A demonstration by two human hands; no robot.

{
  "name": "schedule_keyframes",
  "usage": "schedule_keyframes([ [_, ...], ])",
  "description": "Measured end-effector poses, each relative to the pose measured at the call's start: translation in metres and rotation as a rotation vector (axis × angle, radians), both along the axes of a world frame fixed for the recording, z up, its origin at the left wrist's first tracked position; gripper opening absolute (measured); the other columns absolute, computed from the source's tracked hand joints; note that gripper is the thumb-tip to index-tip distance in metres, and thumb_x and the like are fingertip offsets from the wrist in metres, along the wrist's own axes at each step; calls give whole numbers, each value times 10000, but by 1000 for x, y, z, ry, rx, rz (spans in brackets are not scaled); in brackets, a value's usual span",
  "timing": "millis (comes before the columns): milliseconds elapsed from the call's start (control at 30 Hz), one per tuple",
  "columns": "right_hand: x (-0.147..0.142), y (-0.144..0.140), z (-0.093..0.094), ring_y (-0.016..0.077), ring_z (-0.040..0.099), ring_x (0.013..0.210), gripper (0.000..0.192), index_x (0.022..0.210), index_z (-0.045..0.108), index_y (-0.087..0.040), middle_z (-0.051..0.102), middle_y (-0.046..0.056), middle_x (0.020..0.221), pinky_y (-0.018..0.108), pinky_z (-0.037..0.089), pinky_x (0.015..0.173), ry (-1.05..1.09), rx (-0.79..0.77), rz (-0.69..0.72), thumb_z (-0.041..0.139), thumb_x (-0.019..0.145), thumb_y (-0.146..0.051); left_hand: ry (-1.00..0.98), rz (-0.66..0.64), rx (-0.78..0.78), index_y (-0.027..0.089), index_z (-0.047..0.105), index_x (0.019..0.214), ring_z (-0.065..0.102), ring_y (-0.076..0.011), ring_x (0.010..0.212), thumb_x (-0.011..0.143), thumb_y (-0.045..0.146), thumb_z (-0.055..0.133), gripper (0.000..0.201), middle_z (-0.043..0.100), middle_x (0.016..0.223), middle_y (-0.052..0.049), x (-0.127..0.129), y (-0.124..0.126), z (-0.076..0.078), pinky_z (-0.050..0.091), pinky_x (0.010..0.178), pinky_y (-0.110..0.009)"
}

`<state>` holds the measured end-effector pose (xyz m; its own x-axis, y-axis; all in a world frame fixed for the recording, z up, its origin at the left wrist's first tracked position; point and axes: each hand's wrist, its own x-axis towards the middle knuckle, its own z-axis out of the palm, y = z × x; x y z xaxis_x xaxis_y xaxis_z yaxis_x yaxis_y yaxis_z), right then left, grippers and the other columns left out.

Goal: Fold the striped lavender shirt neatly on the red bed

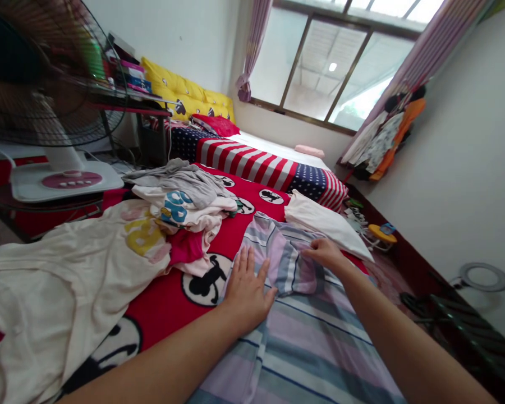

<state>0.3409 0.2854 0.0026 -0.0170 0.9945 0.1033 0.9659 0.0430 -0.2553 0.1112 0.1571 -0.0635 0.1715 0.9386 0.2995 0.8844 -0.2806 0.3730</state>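
Note:
A striped garment [315, 336] in grey, lilac and white lies spread over the red bed cover [160, 297], with a part of it folded inward near the far end. Flat on its left side rests my left hand [248, 294], fingers stretched out. My right hand [326, 253] pinches the folded part of the cloth between thumb and fingers at the right. To the left of my hands lies a heap of clothes: a cream shirt [79, 275] with a yellow print, a white shirt with blue letters [185, 205], and a grey garment [193, 180] on top.
A white pillow [328, 227] lies beyond my right hand. On the left a fan [67, 179] stands near the bed's edge. Farther back is a second bed with a flag-patterned cover [252, 163]. Clothes [389, 137] hang by the window; a ring light [483, 276] stands at the right.

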Motion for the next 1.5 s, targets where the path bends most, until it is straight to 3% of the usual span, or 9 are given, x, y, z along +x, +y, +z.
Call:
schedule_keyframes([
  [167,22,-15,-15,211,626,729,259,820,709,-154,709,68,783,272,399,599,55,164,-138,604,710,-364,26,-10,19,262,437,1419,102,-384,1435,845,552,516,648,235,1556,-137,-2,-1,2,130,1148,-512],
  [300,70,-40,-13,230,646,784,301,920,709,-158,721,95,861,294,425,651,82,175,-223,602,712,-348,51,-30,49,304,468,1396,125,-385,1432,865,522,512,575,241,1559,-106,-3,-1,3,139,1143,-523],
  [500,161,-109,-4,210,629,611,240,747,719,-174,708,67,686,293,419,578,144,75,-314,606,675,-373,53,-159,97,326,496,1369,178,-357,1428,905,445,506,479,271,1552,-72,-4,-2,7,189,1129,-559],
  [667,199,-161,-19,214,623,572,304,630,706,-157,683,66,586,277,414,531,234,-20,-351,607,646,-444,46,-417,143,290,631,1228,264,-320,1406,933,398,479,349,440,1460,-66,-4,0,6,263,1122,-536],
  [800,201,-172,-36,241,640,642,418,646,711,-148,701,85,634,288,429,569,292,4,-386,598,641,-551,40,-458,154,268,633,1228,295,-330,1392,935,385,474,353,469,1438,-76,-4,2,1,294,1111,-545],
  [1000,187,-168,-42,216,610,619,304,582,624,-186,666,54,605,288,434,599,382,113,-387,612,557,-489,10,-516,168,240,640,1226,302,-344,1387,934,360,478,354,454,1442,-117,-6,2,1,302,1108,-551],
  [1267,169,-174,-28,224,559,594,351,646,587,-179,610,72,605,329,405,573,449,400,-603,563,540,-513,-61,-620,154,205,633,1218,298,-324,1394,940,324,479,339,470,1426,-131,-5,-1,7,283,1122,-543],
  [1400,150,-155,-10,184,522,524,378,648,577,-166,578,54,563,306,405,507,540,428,-542,542,578,-536,-158,-613,121,191,621,1232,312,-301,1391,942,333,474,355,495,1406,-127,-7,-1,9,307,1124,-501],
  [1500,111,-135,14,179,545,574,335,677,586,-170,605,44,611,289,424,540,534,452,-451,615,600,-495,-257,-588,81,175,615,1236,337,-279,1381,947,350,460,371,510,1392,-129,-8,1,9,336,1116,-459],
])
